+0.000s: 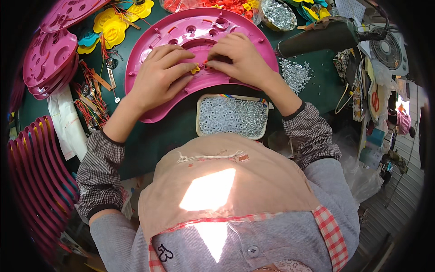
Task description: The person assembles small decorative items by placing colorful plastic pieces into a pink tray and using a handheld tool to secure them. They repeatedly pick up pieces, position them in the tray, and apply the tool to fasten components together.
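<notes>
A curved pink plastic shell (149,50), its hollow side up with posts and round holes, lies on the table before me. My left hand (165,72) rests over its left half, with thumb and index finger closing on a small yellow plastic piece (195,70). Opposite it, my right hand (240,59) pinches at a small red plastic piece (206,66) near the shell's inner curve; its fingertips are partly hidden. The two small pieces sit side by side, and I cannot tell whether they touch.
A tray (226,117) of white rings and screws stands nearest me. Loose screws (295,75) lie right, below a dark-green power tool (317,37). Pink shells (50,59), yellow flower parts (113,31) and wired parts (90,97) are left. Red parts (231,7) are at the back.
</notes>
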The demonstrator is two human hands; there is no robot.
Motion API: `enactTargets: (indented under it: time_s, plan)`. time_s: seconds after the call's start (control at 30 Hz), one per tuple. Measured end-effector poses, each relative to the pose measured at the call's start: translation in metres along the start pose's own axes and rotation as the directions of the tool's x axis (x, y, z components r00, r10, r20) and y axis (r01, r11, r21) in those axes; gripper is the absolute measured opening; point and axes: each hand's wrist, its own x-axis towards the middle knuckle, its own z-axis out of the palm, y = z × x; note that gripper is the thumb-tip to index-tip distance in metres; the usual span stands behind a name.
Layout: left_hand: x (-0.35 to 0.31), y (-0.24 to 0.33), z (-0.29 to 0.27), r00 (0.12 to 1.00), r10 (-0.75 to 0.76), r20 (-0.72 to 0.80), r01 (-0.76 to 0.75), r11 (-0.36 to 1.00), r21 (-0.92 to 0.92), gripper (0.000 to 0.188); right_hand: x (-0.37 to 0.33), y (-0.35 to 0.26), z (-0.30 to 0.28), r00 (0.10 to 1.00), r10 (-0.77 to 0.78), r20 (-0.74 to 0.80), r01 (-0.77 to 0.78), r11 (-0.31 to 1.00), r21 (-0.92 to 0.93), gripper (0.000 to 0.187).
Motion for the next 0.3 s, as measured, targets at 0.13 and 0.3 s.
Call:
enactTargets:
  time_s: [0.13, 0.3]
  plan:
    - [0.0, 0.064, 0.006, 0.999, -0.049, -0.009, 0.049, 0.999, -0.02, 0.025, -0.007, 0.006, -0.002, 0.998, -0.059, -0.024, 0.06, 0.998, 0.022, 0.015]
    - [-0.012, 0.108, 0.039, 0.975, -0.18, 0.133, 0.17, 0.982, 0.083, 0.024, 0.009, 0.02, -0.007, 0.972, -0.232, 0.044, 0.231, 0.973, 0.026, 0.016]
